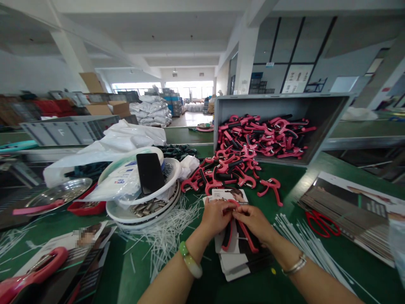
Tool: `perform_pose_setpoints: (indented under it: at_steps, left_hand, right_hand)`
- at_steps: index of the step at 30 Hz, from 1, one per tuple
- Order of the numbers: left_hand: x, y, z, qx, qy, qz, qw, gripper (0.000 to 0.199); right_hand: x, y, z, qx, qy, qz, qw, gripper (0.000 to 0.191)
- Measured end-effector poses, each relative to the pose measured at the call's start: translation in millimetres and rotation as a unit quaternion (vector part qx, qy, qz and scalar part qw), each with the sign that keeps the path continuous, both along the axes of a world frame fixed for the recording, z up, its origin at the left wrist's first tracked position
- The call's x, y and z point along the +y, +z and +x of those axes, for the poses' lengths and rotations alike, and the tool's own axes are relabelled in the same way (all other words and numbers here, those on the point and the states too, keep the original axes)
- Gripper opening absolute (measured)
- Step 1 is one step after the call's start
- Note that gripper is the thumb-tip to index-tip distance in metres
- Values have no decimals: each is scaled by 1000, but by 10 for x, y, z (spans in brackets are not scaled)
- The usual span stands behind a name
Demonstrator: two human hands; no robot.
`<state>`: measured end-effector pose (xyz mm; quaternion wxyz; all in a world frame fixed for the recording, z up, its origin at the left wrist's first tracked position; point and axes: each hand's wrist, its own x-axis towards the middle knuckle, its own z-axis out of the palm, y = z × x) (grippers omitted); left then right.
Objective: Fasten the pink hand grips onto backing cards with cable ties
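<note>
My left hand [217, 216] and my right hand [253, 220] meet over a pink and black hand grip [228, 237], which lies on printed cards [234, 264] on the green table. Both hands have their fingers pinched together at the top of the grip. Whatever small thing is between the fingertips is too hidden to make out. A green bangle [190, 259] is on the left wrist and a silver bracelet [295, 265] on the right. One loose pink grip [271, 189] lies beyond my right hand.
A grey crate [327, 126] on its side spills many pink grips [234, 164]. White cable ties [308, 245], red scissors [322, 223] and stacked cards [351, 215] lie right. Bowls [142, 215] with springs and a phone [150, 173] stand left, beside scattered ties [172, 228].
</note>
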<state>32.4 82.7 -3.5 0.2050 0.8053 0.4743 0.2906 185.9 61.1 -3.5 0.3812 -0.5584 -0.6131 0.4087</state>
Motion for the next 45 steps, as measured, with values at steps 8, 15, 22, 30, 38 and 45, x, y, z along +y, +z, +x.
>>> perform_pose_setpoints:
  at_steps: [8, 15, 22, 30, 38, 45]
  left_hand:
    - [-40, 33, -51, -36, -4, -12, 999, 16]
    - [-62, -34, 1, -83, 34, 160, 983, 11]
    - [-148, 29, -22, -84, 37, 219, 972, 15]
    - [-162, -40, -88, -94, 66, 196, 974, 14]
    - [-221, -5, -54, -157, 62, 262, 950, 16]
    - [-351, -60, -107, -105, 79, 134, 982, 24]
  right_hand:
    - [21, -74, -16, -26, -21, 41, 999, 19]
    - [-60, -220, -5, -11, -50, 259, 964, 10]
    - [-26, -194, -40, -40, 1, 303, 952, 12]
    - [33, -202, -100, 1, 23, 273, 962, 12]
    - [102, -25, -105, -276, 89, 212, 933, 22]
    - [107, -72, -82, -172, 42, 269, 947, 16]
